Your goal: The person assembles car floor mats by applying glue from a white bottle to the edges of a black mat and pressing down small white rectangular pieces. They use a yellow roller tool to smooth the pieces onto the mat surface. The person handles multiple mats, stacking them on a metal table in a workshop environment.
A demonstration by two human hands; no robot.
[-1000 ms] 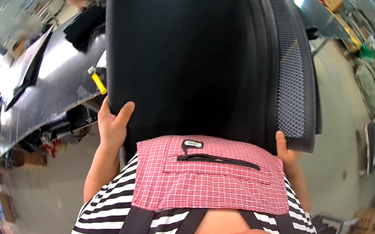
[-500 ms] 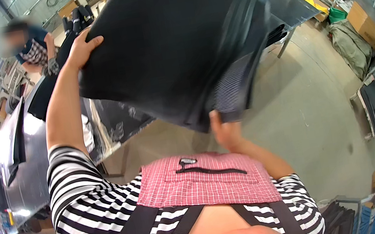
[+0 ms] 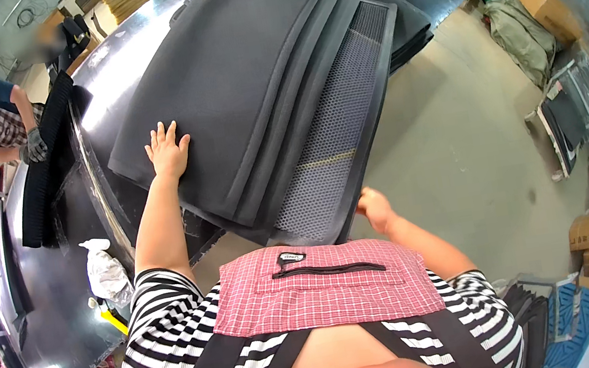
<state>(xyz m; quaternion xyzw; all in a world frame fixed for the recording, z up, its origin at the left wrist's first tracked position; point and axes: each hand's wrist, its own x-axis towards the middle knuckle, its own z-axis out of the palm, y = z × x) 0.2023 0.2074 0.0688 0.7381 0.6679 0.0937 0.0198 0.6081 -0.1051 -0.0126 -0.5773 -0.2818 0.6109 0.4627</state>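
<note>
A stack of large, dark grey-black mats point(image 3: 224, 79) lies slantwise in front of me, its sheets fanned out toward the right. The lowest one shows a grey honeycomb mesh point(image 3: 334, 139) with a thin yellowish line across it. My left hand point(image 3: 169, 154) is open, lying flat with spread fingers on the top mat near its left edge. At the stack's near right edge, my right hand point(image 3: 378, 211) has its fingers curled in against the border of the meshed mat; the fingertips are hard to make out. The near corner of the stack overhangs the table edge.
More black mats point(image 3: 403, 16) lie behind the stack on the shiny dark table point(image 3: 119, 96). A co-worker point(image 3: 6, 114) in gloves handles a ribbed black piece point(image 3: 48, 157) at left. A white cloth bundle point(image 3: 106, 272) lies nearby. Cardboard boxes point(image 3: 547, 5) stand at right.
The raised mats have come down onto the table and fanned out, showing more mesh. My left hand has gone from gripping the upper left edge to lying flat on top.
</note>
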